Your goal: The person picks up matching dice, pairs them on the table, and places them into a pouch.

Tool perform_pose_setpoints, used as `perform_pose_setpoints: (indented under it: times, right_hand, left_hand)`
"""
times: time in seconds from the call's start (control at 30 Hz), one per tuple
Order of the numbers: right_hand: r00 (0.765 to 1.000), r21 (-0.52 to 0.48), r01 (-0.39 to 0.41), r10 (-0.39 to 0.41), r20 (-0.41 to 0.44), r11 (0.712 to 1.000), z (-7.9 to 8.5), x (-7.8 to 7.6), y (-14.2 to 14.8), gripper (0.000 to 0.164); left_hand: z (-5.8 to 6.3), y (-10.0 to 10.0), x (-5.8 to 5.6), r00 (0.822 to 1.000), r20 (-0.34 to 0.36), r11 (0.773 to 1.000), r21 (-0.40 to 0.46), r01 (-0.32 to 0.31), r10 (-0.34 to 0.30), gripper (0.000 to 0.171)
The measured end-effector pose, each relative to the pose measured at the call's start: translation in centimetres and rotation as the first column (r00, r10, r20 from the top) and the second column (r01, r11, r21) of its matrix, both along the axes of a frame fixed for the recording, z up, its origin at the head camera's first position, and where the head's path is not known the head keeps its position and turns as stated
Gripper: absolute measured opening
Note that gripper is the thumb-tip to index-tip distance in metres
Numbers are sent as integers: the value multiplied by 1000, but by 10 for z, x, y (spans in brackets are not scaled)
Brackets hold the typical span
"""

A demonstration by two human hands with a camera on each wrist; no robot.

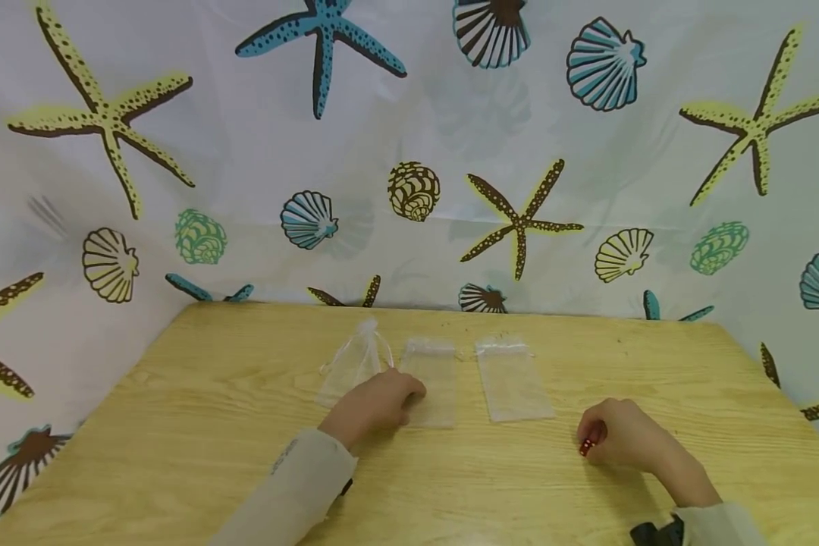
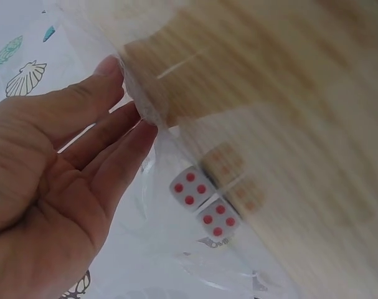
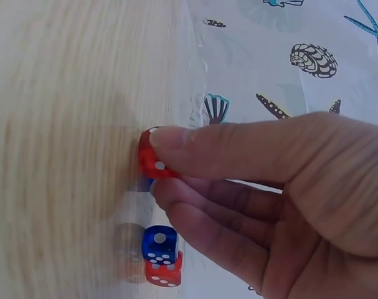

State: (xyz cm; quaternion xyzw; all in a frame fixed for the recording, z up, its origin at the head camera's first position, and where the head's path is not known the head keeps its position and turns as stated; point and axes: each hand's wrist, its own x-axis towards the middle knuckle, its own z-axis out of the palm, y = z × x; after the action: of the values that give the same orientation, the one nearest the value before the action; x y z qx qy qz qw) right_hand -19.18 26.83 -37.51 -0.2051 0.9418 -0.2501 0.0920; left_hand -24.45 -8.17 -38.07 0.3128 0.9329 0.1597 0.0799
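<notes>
On desk (image 1: 198, 440) at four o'clock, pinches red die (image 1: 587, 447) in right fingers (image 3: 207, 230); likely light, hard; grip opposite faces. At six, touches pouch (image 1: 435, 402) with left fingers (image 2: 121, 165), pinch unclear.

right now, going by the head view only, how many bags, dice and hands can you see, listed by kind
See-through bags: 3 (left bag, middle bag, right bag)
Red die: 1, held in the right hand
Hands: 2 (left hand, right hand)
Total: 6
</notes>
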Motion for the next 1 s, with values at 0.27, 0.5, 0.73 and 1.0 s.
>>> perform_pose_setpoints:
  times: [0.27, 0.5, 0.73, 1.0]
  right_hand:
    - [998, 25, 59, -60, 21, 998, -2, 4, -4, 18]
    - [998, 37, -10, 12, -63, 999, 4, 2, -8, 16]
    - [991, -35, -96, 92, -98, 995, 8, 5, -23, 13]
    - [985, -82, -134, 123, -124, 988, 8, 14, -52, 16]
  left_hand:
    - [-7, 0, 3, 1000, 4, 1000, 10, -14, 14, 33]
    - [-2, -1, 0, 1000, -16, 1000, 8, -4, 4, 31]
    - [0, 1, 0, 1000, 1, 1000, 14, -11, 11, 28]
    - [0, 1, 3, 1000, -9, 1000, 21, -8, 9, 34]
